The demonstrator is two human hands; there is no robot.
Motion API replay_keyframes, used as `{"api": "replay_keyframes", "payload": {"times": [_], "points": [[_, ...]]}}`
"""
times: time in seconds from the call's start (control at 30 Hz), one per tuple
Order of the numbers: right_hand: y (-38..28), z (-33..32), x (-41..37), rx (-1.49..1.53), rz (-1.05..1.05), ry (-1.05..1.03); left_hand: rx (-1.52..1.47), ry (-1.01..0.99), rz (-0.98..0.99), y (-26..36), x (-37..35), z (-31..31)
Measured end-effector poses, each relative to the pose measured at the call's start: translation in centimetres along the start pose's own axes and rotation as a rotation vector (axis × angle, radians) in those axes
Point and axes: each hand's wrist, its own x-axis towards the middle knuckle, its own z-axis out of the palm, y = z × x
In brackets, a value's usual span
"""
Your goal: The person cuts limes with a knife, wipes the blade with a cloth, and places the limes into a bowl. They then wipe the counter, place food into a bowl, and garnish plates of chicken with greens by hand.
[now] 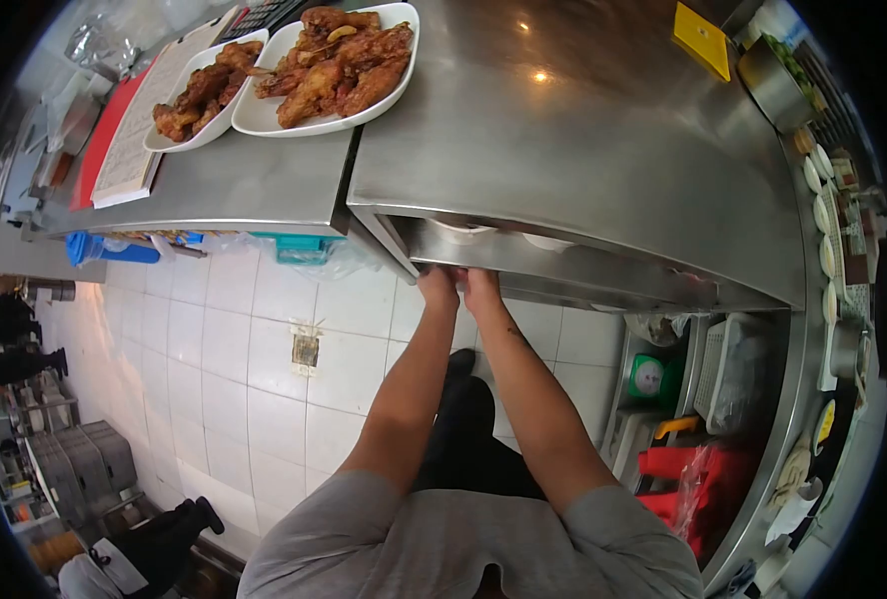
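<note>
Both my arms reach down to the front of the steel counter [573, 110]. My left hand [438, 287] and my right hand [479, 289] are close together just below the edge of the shelf [563, 262] under the worktop. Their fingers point inward and are mostly hidden by the shelf edge, so I cannot tell what they hold. On that shelf, above my hands, the rim of a white dish [458, 231] shows, with a second white dish [546, 242] to its right.
A large white plate [404, 80] and a smaller one [149, 140], both with fried chicken, stand on the worktop beside an open notebook [134, 150]. A yellow object [701, 42] lies at the back right. A person [144, 549] is at lower left.
</note>
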Motion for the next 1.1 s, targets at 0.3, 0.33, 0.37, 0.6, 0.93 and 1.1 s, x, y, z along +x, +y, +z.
{"api": "replay_keyframes", "payload": {"times": [0.3,0.33,0.37,0.6,0.93,1.1], "points": [[1.8,-4.6,-3.8,-0.814,-0.446,-0.03,0.52,0.163,-0.115,3.2,-3.2,2.5],[0.5,-4.1,-6.3,-0.904,-0.466,0.005,0.679,0.138,-0.126,4.0,-3.8,2.4],[-0.5,-3.9,-8.4,-0.994,-0.487,0.041,0.838,0.114,-0.135,5.0,-4.7,2.1],[-12.5,2.7,-22.1,-0.701,-0.105,-0.51,1.728,-0.656,-0.306,15.9,-16.8,-3.1],[-24.4,21.3,-19.8,-0.284,-0.059,-0.571,0.834,-0.262,0.355,44.9,-18.2,5.3],[-24.1,23.3,-17.6,-0.188,-0.068,-0.457,0.819,-0.164,0.242,51.0,-12.7,10.2]]}}
